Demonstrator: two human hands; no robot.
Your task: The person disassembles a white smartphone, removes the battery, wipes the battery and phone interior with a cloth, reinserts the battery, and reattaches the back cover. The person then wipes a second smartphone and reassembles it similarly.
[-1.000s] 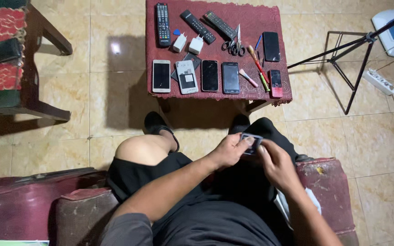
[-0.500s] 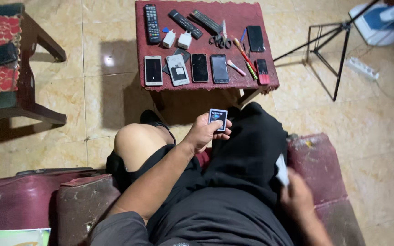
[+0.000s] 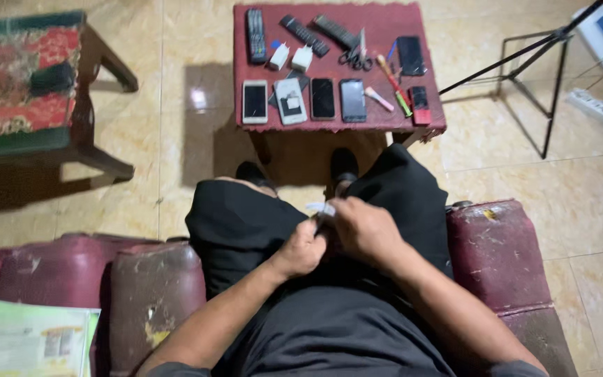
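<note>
I have both hands together over my lap, well short of the counter [image 3: 385, 21] that sits farther out in front of my knees. My left hand [image 3: 300, 253] is curled tight around the near end of a small pale object [image 3: 321, 208], and my right hand [image 3: 366, 230] covers most of it from the right, fingers closed over it, so only a light corner shows at the far edge. I cannot tell what the thing is from here, since it is mostly hidden.

My worry is the drop: the piece is small, held only by fingertips, and it hangs over the gap between my thighs. If either grip loosens it could slip down onto the tiled floor [image 3: 176, 174] or into the crease of the worn red armchair [image 3: 497, 251], where it would be hard to find. A second risk is reaching forward carelessly, because the row of phones [image 3: 322, 98] lies right along the near edge of the counter, and a knee bump could knock one off
</note>
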